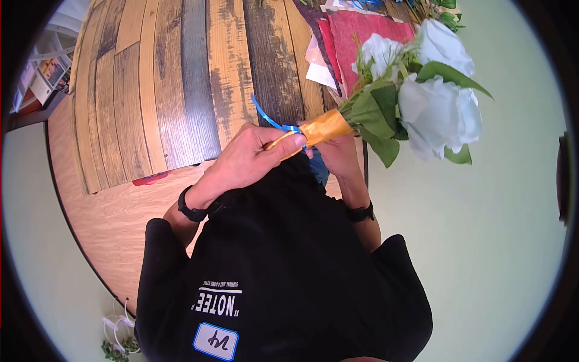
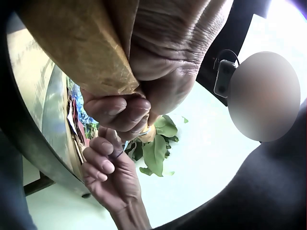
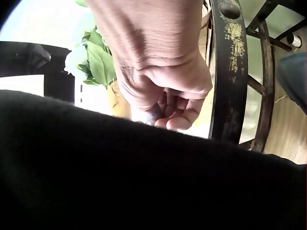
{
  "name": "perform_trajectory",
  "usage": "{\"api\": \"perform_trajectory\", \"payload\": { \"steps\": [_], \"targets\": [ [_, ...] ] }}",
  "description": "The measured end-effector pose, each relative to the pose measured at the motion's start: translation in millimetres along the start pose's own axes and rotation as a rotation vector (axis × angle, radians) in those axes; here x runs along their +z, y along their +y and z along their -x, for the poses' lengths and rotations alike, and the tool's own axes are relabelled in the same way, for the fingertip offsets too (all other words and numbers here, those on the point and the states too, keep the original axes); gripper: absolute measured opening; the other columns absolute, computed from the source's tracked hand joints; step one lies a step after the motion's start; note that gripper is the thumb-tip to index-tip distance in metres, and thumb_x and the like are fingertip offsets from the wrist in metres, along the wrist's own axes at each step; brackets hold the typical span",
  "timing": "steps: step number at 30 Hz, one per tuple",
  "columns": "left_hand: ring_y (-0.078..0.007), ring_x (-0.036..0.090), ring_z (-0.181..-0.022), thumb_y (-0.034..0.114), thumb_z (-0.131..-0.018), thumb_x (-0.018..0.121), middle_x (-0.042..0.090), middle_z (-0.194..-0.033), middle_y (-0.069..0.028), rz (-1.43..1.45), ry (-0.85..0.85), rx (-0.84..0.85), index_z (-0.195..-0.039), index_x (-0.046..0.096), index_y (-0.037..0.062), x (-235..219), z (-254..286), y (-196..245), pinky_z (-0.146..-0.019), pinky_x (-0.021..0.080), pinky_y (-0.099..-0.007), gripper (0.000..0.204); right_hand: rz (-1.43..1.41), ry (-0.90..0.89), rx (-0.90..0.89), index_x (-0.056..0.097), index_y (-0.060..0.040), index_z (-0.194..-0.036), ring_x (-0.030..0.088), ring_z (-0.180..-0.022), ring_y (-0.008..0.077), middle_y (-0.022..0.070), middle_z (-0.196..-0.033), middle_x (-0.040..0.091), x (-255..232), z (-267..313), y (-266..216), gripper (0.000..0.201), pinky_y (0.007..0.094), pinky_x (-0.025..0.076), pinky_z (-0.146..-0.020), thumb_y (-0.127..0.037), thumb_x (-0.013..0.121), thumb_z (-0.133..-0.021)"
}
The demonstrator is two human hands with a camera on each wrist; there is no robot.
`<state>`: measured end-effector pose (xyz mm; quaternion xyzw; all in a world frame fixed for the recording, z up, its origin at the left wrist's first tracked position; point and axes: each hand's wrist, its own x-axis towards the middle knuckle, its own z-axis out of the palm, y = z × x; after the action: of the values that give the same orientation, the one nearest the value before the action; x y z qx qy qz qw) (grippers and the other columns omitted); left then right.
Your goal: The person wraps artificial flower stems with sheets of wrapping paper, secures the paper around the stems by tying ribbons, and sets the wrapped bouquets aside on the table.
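Note:
White roses (image 1: 440, 108) with green leaves lean right, their stems in yellow-brown paper (image 1: 325, 128). The left hand (image 1: 241, 158) grips the paper's lower end, thumb on top; its curled fingers also show in the left wrist view around the paper (image 2: 81, 52). A thin blue ribbon (image 1: 265, 113) circles the wrap, one end sticking up. Just under the wrap is the right hand (image 1: 341, 158), partly hidden by it. In the right wrist view the right hand (image 3: 158, 72) has curled fingers and pinches a bit of blue ribbon (image 3: 151, 118).
The wooden table (image 1: 181, 78) lies ahead of the body. Red and dark sheets (image 1: 368, 45) are stacked at its right side, with more greenery behind. A white shelf (image 1: 57, 48) stands at far left. Dark chair rails (image 3: 230, 72) show in the right wrist view.

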<state>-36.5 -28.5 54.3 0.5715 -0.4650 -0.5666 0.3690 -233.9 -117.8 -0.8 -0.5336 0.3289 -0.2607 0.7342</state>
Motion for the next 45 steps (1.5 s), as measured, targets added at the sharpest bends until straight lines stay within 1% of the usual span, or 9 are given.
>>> {"api": "perform_trajectory", "payload": {
  "steps": [6, 8, 19, 25, 27, 29, 31, 40, 45],
  "targets": [
    [-0.0055, 0.038, -0.051, 0.047, -0.102, 0.059, 0.044, -0.053, 0.0034, 0.022, -0.024, -0.035, -0.097, 0.079, 0.0085, -2.9, -4.9, 8.2, -0.047, 0.031, -0.0284, 0.044, -0.073, 0.12, -0.061, 0.072, 0.0009, -0.101, 0.06, -0.064, 0.0089, 0.0052, -0.082, 0.069, 2.0, -4.4, 6.9, 0.011, 0.0228, 0.047, -0.055, -0.008, 0.066, -0.097],
    [-0.0057, 0.04, -0.051, 0.048, -0.101, 0.06, 0.045, -0.053, 0.0027, 0.037, -0.059, -0.077, -0.09, 0.077, 0.0045, 1.2, -5.8, 0.5, -0.047, 0.032, -0.0283, 0.048, 0.083, 0.365, -0.117, 0.071, -0.0003, -0.101, 0.059, -0.066, 0.0071, 0.0027, -0.083, 0.068, 3.5, -12.1, 11.7, 0.016, 0.0226, 0.046, -0.057, -0.016, 0.068, -0.098],
    [-0.0062, 0.04, -0.052, 0.046, -0.102, 0.06, 0.045, -0.054, 0.001, 0.059, -0.193, -0.028, -0.086, 0.072, -0.0001, 9.4, -12.5, -8.4, -0.047, 0.033, -0.0291, 0.05, 0.0, 0.314, -0.023, 0.07, 0.0001, -0.103, 0.055, -0.056, 0.0051, -0.0005, -0.073, 0.064, 5.6, -39.4, 4.7, 0.016, 0.0202, 0.044, -0.048, -0.015, 0.066, -0.1],
    [-0.0056, 0.041, -0.054, 0.046, -0.101, 0.061, 0.047, -0.056, 0.0015, 0.068, -0.185, -0.061, -0.088, 0.072, 0.0008, 5.4, -14.4, -5.9, -0.048, 0.034, -0.0285, 0.048, 0.204, 0.333, -0.364, 0.067, 0.0015, -0.112, 0.062, -0.086, 0.0115, 0.0051, -0.093, 0.066, -4.7, -49.8, 8.5, 0.022, 0.0254, 0.05, -0.079, -0.017, 0.064, -0.101],
    [-0.0053, 0.042, -0.055, 0.046, -0.101, 0.061, 0.048, -0.057, 0.0022, 0.062, -0.205, -0.094, -0.088, 0.073, 0.0017, 3.3, -14.5, -5.6, -0.049, 0.035, -0.0281, 0.047, 0.302, 0.278, -0.477, 0.065, 0.0016, -0.117, 0.06, -0.096, 0.0132, 0.0068, -0.098, 0.064, -20.8, -46.7, 6.8, 0.027, 0.0283, 0.046, -0.088, -0.021, 0.064, -0.101],
    [-0.0052, 0.042, -0.055, 0.046, -0.101, 0.061, 0.048, -0.057, 0.0023, 0.072, -0.199, -0.101, -0.088, 0.073, 0.0019, 3.5, -14.7, -5.8, -0.049, 0.035, -0.0279, 0.047, 0.242, 0.128, -0.413, 0.067, 0.0023, -0.111, 0.059, -0.086, 0.0115, 0.0053, -0.091, 0.063, -35.7, -38.0, -4.6, 0.029, 0.0271, 0.047, -0.078, -0.024, 0.066, -0.1],
    [-0.0052, 0.042, -0.055, 0.046, -0.101, 0.061, 0.048, -0.057, 0.0025, 0.081, -0.194, -0.111, -0.088, 0.073, 0.0021, 4.1, -13.9, -4.1, -0.05, 0.035, -0.0278, 0.047, -0.272, -0.224, -0.055, 0.07, 0.0038, -0.103, 0.056, -0.074, 0.0092, 0.0045, -0.084, 0.061, -37.5, -33.6, -14.9, 0.028, 0.026, 0.045, -0.065, -0.024, 0.07, -0.097],
    [-0.0054, 0.041, -0.054, 0.05, -0.1, 0.06, 0.046, -0.056, 0.0041, 0.135, -0.245, -0.161, -0.081, 0.071, 0.0016, 4.3, -12.4, 2.5, -0.049, 0.033, -0.0272, 0.053, -0.111, -0.776, 0.395, 0.072, 0.0034, -0.096, 0.063, -0.071, 0.0056, 0.0027, -0.08, 0.069, -27.5, -76.6, -46.2, 0.031, 0.0214, 0.048, -0.062, -0.023, 0.085, -0.085],
    [-0.0063, 0.041, -0.052, 0.056, -0.099, 0.059, 0.045, -0.055, 0.0036, 0.039, -0.244, -0.235, -0.078, 0.07, 0.0012, 4.8, -12.3, 0.4, -0.049, 0.032, -0.0274, 0.06, 0.158, -0.864, 0.394, 0.072, 0.0031, -0.093, 0.062, -0.069, 0.0047, 0.0026, -0.078, 0.069, -20.2, -89.6, -65.9, 0.025, 0.0202, 0.047, -0.06, -0.018, 0.084, -0.085]
  ]
}}
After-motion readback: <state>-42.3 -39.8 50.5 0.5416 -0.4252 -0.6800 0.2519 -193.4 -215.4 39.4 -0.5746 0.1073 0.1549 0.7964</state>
